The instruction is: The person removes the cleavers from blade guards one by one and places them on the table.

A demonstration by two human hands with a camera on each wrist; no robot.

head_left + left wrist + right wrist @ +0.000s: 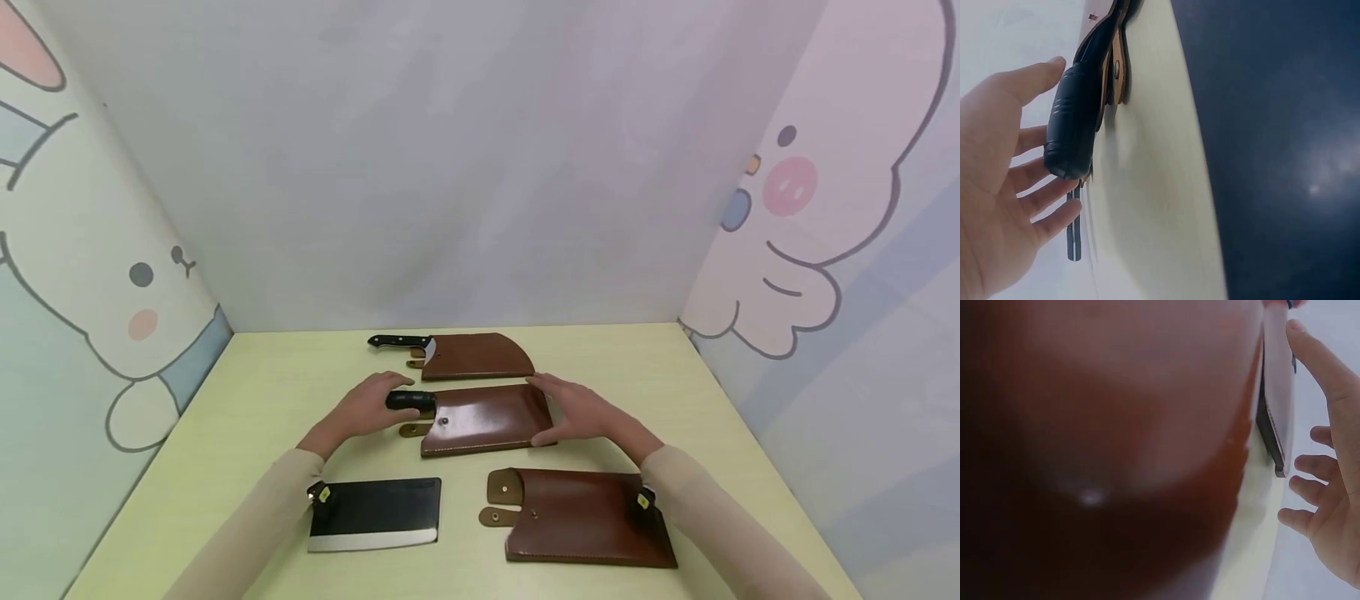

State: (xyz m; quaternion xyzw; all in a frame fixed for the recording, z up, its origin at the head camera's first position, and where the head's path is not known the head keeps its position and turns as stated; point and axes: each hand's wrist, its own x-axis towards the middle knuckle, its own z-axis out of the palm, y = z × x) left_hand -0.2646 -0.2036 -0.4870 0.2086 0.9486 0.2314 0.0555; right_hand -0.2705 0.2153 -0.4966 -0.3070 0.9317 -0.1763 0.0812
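A cleaver lies at mid-table, its black handle point(411, 401) pointing left and its blade hidden in a glossy brown leather sheath point(491, 418). My left hand point(366, 407) is spread about the handle; in the left wrist view its thumb and loosely bent fingers stand around the handle point(1071, 122) without closing on it. My right hand point(583, 410) is at the sheath's right end, thumb at the near corner and fingers at the far one. In the right wrist view its fingers are spread; whether they touch the leather I cannot tell.
Behind lies a black-handled knife point(401, 342) in a brown sheath point(480, 357). Under my left forearm lies a bare cleaver blade point(382, 508), its handle end hidden by my wrist. Another brown sheath point(585, 517) with loose straps lies under my right wrist.
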